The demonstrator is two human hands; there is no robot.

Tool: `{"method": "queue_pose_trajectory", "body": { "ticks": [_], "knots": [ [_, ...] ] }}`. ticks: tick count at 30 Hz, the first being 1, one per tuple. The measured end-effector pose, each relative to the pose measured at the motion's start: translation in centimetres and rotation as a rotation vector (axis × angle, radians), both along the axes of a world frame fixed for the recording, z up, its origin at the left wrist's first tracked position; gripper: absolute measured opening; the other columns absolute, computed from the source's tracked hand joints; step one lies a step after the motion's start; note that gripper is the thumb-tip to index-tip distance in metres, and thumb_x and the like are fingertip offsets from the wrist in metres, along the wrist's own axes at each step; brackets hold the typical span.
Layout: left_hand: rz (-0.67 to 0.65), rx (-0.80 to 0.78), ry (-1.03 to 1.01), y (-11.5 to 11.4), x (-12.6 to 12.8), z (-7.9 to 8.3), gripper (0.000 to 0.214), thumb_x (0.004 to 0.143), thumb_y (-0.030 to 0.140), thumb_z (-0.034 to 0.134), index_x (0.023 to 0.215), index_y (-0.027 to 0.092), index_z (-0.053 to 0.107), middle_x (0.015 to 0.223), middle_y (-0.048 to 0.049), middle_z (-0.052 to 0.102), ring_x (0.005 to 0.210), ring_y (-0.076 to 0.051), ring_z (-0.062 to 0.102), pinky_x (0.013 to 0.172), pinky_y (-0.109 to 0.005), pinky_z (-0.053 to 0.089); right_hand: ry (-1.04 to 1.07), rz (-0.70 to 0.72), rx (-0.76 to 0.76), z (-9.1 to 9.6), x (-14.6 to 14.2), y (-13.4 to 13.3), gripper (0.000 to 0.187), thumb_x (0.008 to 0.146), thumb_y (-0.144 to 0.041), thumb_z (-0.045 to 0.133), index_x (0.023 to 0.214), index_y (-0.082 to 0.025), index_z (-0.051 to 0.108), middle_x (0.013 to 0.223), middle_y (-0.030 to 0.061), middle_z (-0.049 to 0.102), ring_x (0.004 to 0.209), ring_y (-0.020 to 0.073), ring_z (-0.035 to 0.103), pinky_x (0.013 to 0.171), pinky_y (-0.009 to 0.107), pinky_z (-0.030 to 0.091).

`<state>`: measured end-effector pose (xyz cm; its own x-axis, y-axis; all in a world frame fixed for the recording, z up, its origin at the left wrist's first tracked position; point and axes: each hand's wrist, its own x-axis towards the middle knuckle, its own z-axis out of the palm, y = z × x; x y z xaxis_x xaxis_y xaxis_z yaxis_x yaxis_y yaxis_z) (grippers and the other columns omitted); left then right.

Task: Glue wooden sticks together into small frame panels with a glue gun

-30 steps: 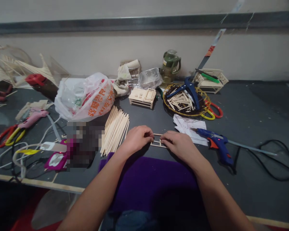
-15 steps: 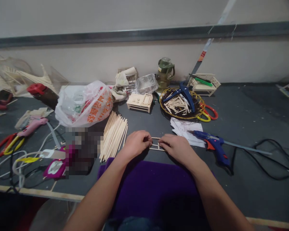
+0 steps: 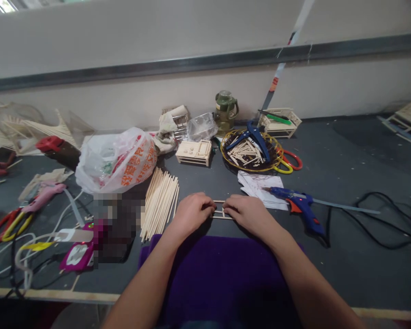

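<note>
The left hand (image 3: 193, 212) and right hand (image 3: 250, 212) meet over a small stick frame (image 3: 222, 218), just beyond the near edge of a purple cloth (image 3: 222, 274) on the table (image 3: 370, 169). Each grip is a narrow pinch, thumb and fingers drawn together: the left has the frame's left end, the right its right part. Two long sides and a crosspiece show between the fingertips; the ends are hidden, and whether the frame touches the table I cannot tell.

Beside the left hand lies a loose pile of sticks (image 3: 159, 203), with a plastic bag (image 3: 119, 162) behind it. Right of the right hand, a blue glue gun (image 3: 303, 208) lies on its side, its nozzle over some white paper (image 3: 251, 183). Farther back stands a basket (image 3: 251, 170) of short sticks, a blue tool (image 3: 265, 141) resting across it and the looped handles of scissors (image 3: 296, 160) at its right. A little wooden model (image 3: 193, 154) stands left of the basket, and a green bottle (image 3: 226, 109) stands behind, near the wall.
</note>
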<state>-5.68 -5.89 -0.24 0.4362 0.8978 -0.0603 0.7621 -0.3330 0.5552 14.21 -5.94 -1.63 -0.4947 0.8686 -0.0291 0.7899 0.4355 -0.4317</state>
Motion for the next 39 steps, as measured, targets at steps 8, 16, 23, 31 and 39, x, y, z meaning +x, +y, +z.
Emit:
{"method": "queue_pose_trajectory", "body": {
  "ticks": [8, 16, 23, 31, 39],
  "knots": [
    [-0.114, 0.241, 0.232, -0.9, 1.3, -0.2, 0.017, 0.088, 0.024, 0.051, 0.082, 0.021, 0.067, 0.083, -0.0020, 0.060, 0.084, -0.017, 0.054, 0.069, -0.027, 0.039, -0.044, 0.003, 0.004, 0.4, -0.1, 0.0, 0.015, 0.090, -0.023, 0.051, 0.089, -0.022, 0.067, 0.083, 0.0009, 0.066, 0.080, 0.0139, 0.060, 0.065, 0.024, 0.032],
    [-0.166, 0.336, 0.372, -1.0, 1.8, -0.5, 0.017, 0.090, 0.026, 0.050, 0.081, 0.021, 0.064, 0.079, -0.0017, 0.059, 0.076, -0.016, 0.053, 0.063, -0.029, 0.035, -0.045, 0.004, 0.002, 0.2, 0.0, 0.1, 0.017, 0.090, -0.022, 0.050, 0.089, -0.021, 0.067, 0.084, 0.0019, 0.066, 0.080, 0.0142, 0.060, 0.065, 0.023, 0.033],
    [-0.172, 0.304, 0.349, -0.7, 1.6, -0.5, 0.020, 0.089, 0.026, 0.051, 0.078, 0.020, 0.065, 0.076, -0.0018, 0.060, 0.076, -0.016, 0.055, 0.064, -0.028, 0.036, -0.041, 0.001, -0.008, 0.2, -0.1, 0.1, 0.016, 0.089, -0.022, 0.050, 0.089, -0.021, 0.067, 0.084, 0.0020, 0.067, 0.081, 0.0143, 0.060, 0.067, 0.023, 0.033],
    [-0.161, 0.260, 0.322, -0.7, 1.5, -0.3, 0.021, 0.090, 0.025, 0.048, 0.082, 0.021, 0.067, 0.080, -0.0022, 0.062, 0.078, -0.016, 0.057, 0.064, -0.027, 0.038, -0.033, 0.009, 0.002, 0.2, -0.1, 0.0, 0.018, 0.090, -0.023, 0.049, 0.088, -0.021, 0.067, 0.084, 0.0024, 0.066, 0.080, 0.0143, 0.060, 0.065, 0.024, 0.033],
    [-0.150, 0.252, 0.299, -0.8, 1.5, -0.5, 0.022, 0.090, 0.025, 0.047, 0.085, 0.021, 0.068, 0.080, -0.0027, 0.062, 0.078, -0.016, 0.058, 0.065, -0.026, 0.038, -0.034, 0.005, 0.008, 0.3, -0.1, 0.0, 0.017, 0.090, -0.023, 0.050, 0.088, -0.021, 0.067, 0.083, 0.0019, 0.065, 0.078, 0.0137, 0.058, 0.064, 0.024, 0.032]
  ]
}}
